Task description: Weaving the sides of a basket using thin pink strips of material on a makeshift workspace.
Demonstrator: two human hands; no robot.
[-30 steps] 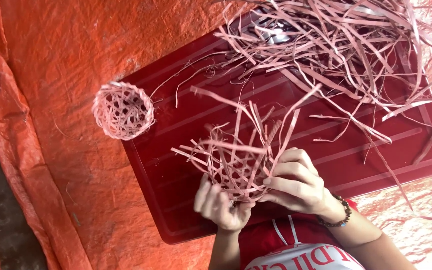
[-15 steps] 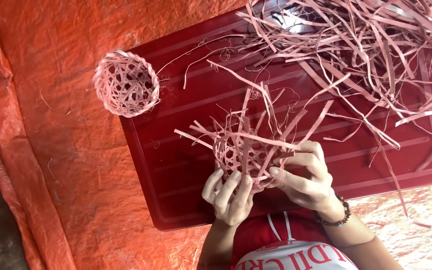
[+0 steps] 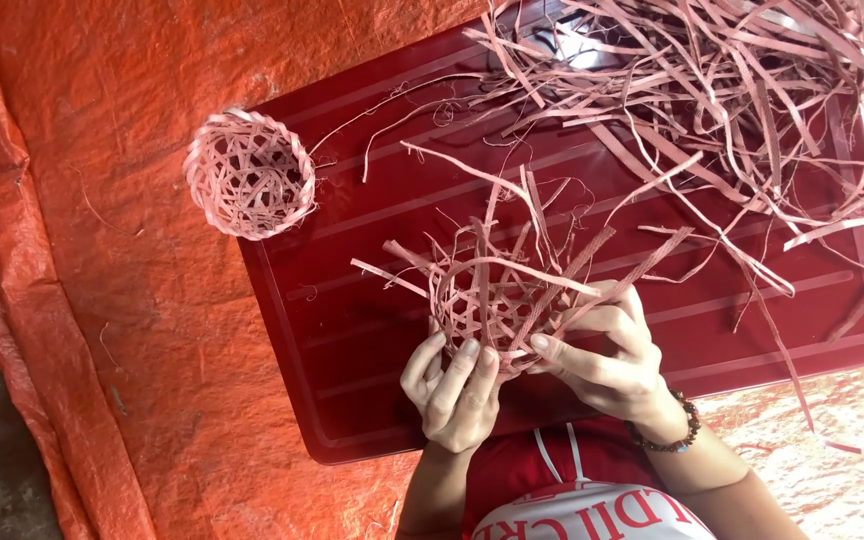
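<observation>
I hold the half-woven pink strip basket (image 3: 497, 300) just above the dark red plastic tray (image 3: 352, 330); my left hand (image 3: 452, 390) cups its underside, fingers curled; my right hand (image 3: 607, 355) pinches a strip at the rim; judgement: keep tension even, tuck each strip snug; finished round pink woven basket (image 3: 249, 173) lies at the tray's corner.

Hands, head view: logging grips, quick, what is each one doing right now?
Left hand: closed on the half-woven pink strip basket, from below.
Right hand: closed on the same basket, fingers pinching its side.
</observation>
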